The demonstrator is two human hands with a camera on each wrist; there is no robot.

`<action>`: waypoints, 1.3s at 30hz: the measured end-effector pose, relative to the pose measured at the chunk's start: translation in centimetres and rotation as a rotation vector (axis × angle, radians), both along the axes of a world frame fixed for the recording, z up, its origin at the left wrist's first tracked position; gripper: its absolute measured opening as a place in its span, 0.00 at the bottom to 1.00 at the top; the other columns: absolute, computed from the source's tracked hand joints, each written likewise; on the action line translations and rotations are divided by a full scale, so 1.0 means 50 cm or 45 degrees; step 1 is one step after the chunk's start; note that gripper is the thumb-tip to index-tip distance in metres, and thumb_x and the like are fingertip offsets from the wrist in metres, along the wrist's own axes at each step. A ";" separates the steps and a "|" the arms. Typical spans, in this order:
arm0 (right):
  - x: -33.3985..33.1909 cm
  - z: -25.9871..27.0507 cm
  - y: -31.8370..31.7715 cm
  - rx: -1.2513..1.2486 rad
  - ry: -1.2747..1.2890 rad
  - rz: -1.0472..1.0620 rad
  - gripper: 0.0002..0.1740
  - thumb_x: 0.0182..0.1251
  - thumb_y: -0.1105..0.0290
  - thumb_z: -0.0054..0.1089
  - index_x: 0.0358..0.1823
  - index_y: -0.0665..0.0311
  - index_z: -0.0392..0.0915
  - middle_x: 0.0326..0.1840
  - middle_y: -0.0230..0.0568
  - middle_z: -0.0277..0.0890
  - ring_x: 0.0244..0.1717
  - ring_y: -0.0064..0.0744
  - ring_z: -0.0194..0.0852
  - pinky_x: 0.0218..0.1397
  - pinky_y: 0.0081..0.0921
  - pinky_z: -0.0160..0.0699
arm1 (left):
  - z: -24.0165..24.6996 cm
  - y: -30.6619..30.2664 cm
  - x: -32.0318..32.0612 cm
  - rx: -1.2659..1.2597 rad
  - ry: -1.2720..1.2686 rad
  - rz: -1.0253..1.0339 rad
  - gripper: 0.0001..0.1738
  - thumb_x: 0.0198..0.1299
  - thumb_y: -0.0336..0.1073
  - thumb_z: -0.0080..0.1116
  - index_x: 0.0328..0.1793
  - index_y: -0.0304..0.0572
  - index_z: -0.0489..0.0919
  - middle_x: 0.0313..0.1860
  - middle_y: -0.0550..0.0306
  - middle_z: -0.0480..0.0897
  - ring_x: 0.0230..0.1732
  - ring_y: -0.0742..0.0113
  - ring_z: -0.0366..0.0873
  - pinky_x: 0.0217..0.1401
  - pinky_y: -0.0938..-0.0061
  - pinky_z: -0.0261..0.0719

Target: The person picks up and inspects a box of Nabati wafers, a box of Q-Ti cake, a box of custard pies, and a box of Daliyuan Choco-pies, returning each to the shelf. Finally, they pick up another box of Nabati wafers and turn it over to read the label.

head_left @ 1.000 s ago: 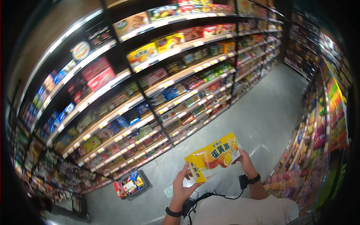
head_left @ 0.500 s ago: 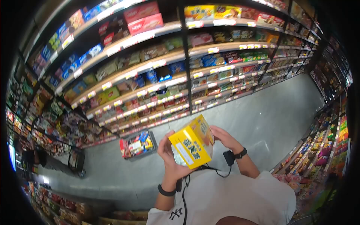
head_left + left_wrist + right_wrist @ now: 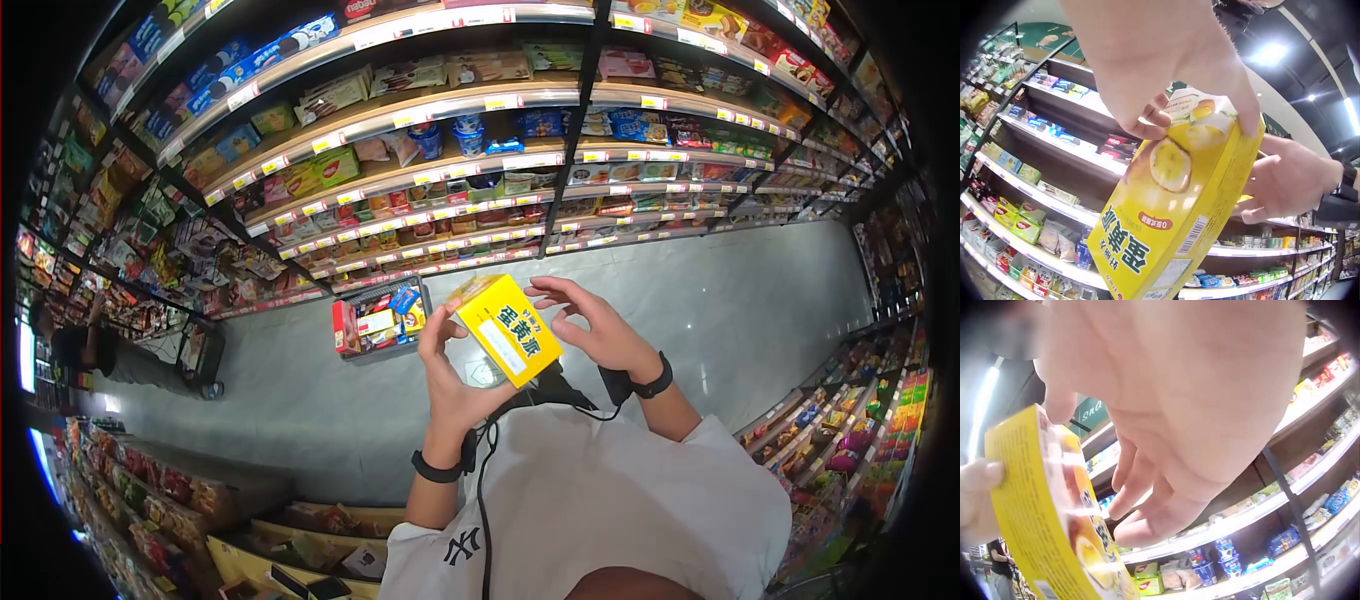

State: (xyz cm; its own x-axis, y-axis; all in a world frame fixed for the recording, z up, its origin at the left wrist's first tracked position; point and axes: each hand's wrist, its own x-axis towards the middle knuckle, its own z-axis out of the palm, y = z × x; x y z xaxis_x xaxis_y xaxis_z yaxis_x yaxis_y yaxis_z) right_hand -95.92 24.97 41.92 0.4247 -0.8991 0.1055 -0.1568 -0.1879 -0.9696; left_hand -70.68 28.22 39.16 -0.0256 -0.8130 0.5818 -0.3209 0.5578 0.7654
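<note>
Gripping a yellow box (image 3: 505,330), the left hand (image 3: 455,385); right hand (image 3: 600,335) spread loosely beside it, contact hidden.

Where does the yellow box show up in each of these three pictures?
Head: box at centre, in the left hand.
Left wrist: fills the lower middle.
Right wrist: along the left edge.
Shared landmark: the lit shelves behind.
</note>
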 end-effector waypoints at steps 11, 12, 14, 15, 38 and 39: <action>0.093 0.075 -0.009 -0.381 0.150 -0.054 0.54 0.51 0.61 0.83 0.80 0.67 0.66 0.68 0.57 0.82 0.66 0.53 0.85 0.70 0.39 0.81 | 0.048 -0.029 0.009 -0.030 -0.191 0.265 0.75 0.33 0.48 0.91 0.89 0.38 0.59 0.73 0.45 0.65 0.65 0.57 0.71 0.59 0.66 0.75; 0.090 0.073 -0.014 -0.411 0.145 -0.091 0.54 0.51 0.62 0.83 0.80 0.67 0.67 0.68 0.57 0.82 0.66 0.52 0.85 0.70 0.39 0.81 | 0.056 -0.038 0.014 -0.055 -0.215 0.225 0.74 0.34 0.47 0.91 0.89 0.38 0.60 0.72 0.45 0.66 0.65 0.55 0.71 0.60 0.65 0.75; 0.076 0.063 -0.013 -0.452 0.136 -0.164 0.53 0.50 0.63 0.82 0.79 0.67 0.68 0.68 0.57 0.82 0.66 0.52 0.85 0.71 0.38 0.80 | 0.062 -0.048 0.027 -0.088 -0.265 0.144 0.71 0.35 0.46 0.91 0.88 0.37 0.63 0.69 0.46 0.67 0.66 0.51 0.71 0.62 0.62 0.76; 0.069 0.060 -0.011 -0.462 0.122 -0.186 0.52 0.50 0.63 0.81 0.79 0.67 0.68 0.69 0.57 0.82 0.67 0.51 0.85 0.71 0.38 0.80 | 0.056 -0.052 0.033 -0.062 -0.221 0.120 0.66 0.39 0.46 0.89 0.86 0.38 0.66 0.69 0.45 0.73 0.68 0.48 0.71 0.67 0.57 0.75; 0.032 0.053 0.022 -0.448 -0.016 -0.206 0.53 0.46 0.64 0.81 0.78 0.68 0.71 0.74 0.54 0.79 0.73 0.45 0.81 0.77 0.37 0.74 | -0.152 -0.031 0.108 0.768 0.272 0.045 0.36 0.70 0.39 0.74 0.78 0.29 0.73 0.64 0.35 0.86 0.61 0.60 0.88 0.66 0.66 0.84; 0.031 0.052 0.025 -0.443 -0.013 -0.206 0.53 0.46 0.64 0.82 0.78 0.68 0.70 0.75 0.54 0.78 0.73 0.45 0.80 0.77 0.37 0.74 | -0.149 -0.028 0.109 0.790 0.232 0.048 0.35 0.71 0.39 0.73 0.78 0.29 0.73 0.61 0.37 0.88 0.59 0.61 0.88 0.66 0.67 0.84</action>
